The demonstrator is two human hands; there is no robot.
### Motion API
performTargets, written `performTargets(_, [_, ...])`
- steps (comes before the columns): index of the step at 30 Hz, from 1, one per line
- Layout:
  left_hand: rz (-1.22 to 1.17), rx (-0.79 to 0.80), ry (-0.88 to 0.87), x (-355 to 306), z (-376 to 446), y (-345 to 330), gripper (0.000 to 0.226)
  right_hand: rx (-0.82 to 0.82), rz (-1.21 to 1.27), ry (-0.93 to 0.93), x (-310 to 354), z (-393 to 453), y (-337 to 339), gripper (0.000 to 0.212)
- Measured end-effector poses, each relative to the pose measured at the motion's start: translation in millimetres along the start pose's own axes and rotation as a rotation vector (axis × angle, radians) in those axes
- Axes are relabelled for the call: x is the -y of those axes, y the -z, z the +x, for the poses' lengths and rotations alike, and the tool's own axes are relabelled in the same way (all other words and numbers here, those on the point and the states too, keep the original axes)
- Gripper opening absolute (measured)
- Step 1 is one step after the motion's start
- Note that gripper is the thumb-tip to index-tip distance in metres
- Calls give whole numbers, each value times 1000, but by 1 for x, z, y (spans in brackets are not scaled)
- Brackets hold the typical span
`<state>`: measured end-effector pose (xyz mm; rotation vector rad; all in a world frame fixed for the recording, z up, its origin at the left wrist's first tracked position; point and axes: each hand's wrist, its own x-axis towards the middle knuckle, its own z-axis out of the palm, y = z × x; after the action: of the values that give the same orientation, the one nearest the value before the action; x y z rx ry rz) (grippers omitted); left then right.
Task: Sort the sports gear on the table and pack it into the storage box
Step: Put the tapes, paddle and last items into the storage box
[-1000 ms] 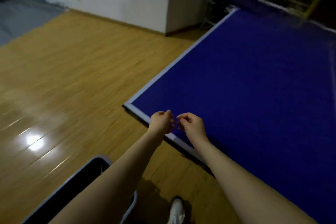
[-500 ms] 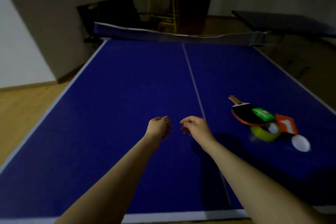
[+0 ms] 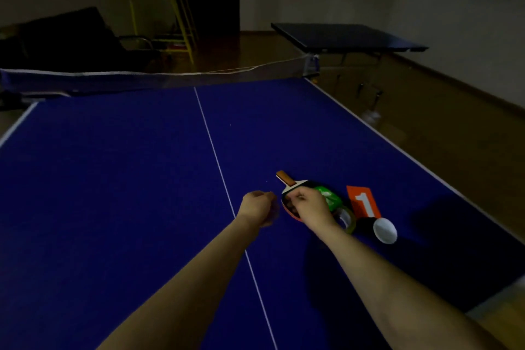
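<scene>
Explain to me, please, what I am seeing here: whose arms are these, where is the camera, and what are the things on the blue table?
There is no machine here. A person wears a camera on the head, so you look forward and down along their own two bare arms. The blue table is a table tennis table with a net across its far end. The left hand is loosely curled above the table and seems to hold nothing. The right hand hovers over a paddle with a wooden handle; the picture does not show whether it grips it yet. Beside the paddle lie a green item, an orange card marked 1, a yellowish ring and a white round object. No storage box is in view.
</scene>
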<state>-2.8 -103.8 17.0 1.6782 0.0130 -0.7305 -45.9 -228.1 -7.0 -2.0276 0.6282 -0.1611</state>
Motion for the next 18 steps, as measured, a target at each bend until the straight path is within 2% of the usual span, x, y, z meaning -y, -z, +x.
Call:
performTargets(5, [98,70,21,-10,37,-17,16,-18,-167,-43,-6,31,13,20])
performTargets(8, [163,96,46,-10,59,-30,23,-28,-363,-51,-20,55,27,25])
performTargets(12, [180,91,88,-4,84,-47,30,34,-647,-134,-46,85,42,46])
performTargets(16, [150,8,174,8,107,-71,36,120,-662,-239,-70,110,45,72])
performTargets(18, [78,-66,217,18,120,-85,51,163,-652,-264,-80,121,47,77])
